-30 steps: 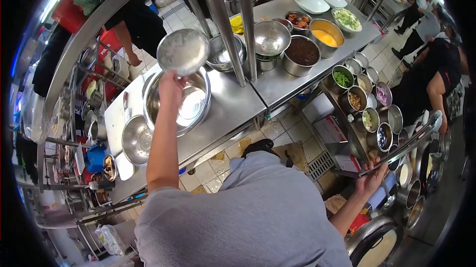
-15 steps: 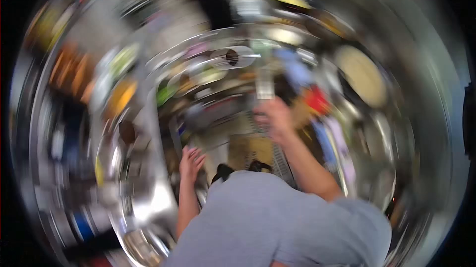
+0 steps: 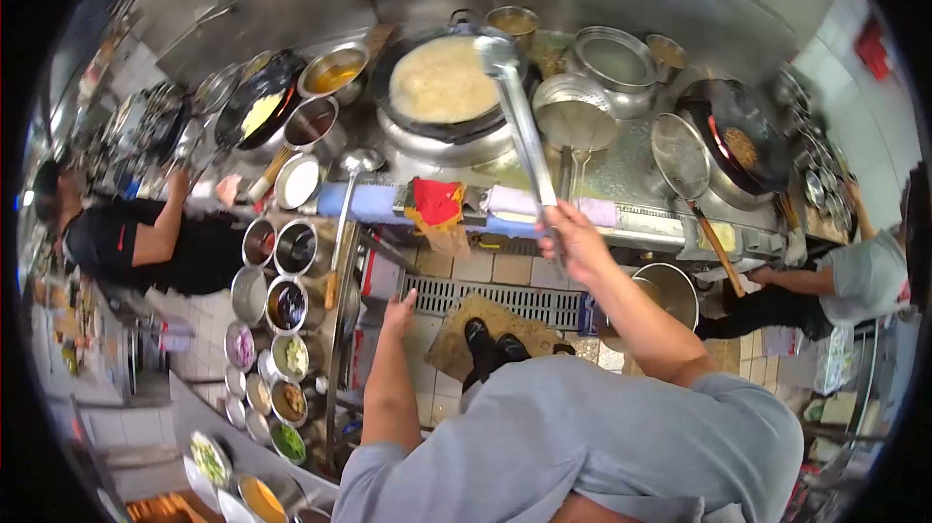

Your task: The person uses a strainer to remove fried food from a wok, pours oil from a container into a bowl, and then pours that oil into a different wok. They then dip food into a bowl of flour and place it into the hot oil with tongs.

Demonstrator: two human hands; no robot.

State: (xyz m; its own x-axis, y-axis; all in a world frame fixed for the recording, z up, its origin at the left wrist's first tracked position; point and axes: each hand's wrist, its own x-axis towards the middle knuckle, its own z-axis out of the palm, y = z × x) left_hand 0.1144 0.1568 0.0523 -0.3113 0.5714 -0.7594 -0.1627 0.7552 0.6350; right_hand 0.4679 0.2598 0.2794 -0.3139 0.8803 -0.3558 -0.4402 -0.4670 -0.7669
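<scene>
My right hand [image 3: 575,243] is wrapped round the handle of a long metal ladle [image 3: 526,130]. The ladle slants up and away from me, its blurred head in front of the right side of a large wok [image 3: 442,81] holding pale, cloudy liquid. My left hand [image 3: 400,311] hangs low near the counter edge, thumb apart and nothing visible in it; its fingers show only in part. Ahead of my right hand, folded cloths [image 3: 519,202] and a red cloth [image 3: 437,201] lie along the stove's front edge.
A second ladle [image 3: 361,164] rests to the left, near several seasoning pots [image 3: 291,304]. A wooden-handled strainer [image 3: 682,154] leans by the right wok [image 3: 740,134]. One co-worker [image 3: 146,241] stands at left, another [image 3: 854,275] at right. A metal pot [image 3: 668,292] stands below the stove edge.
My view has swung round from the ingredient counter to the stove and is sharper. My right hand still holds the ladle, now with its head by the large wok. My left hand stays low.
</scene>
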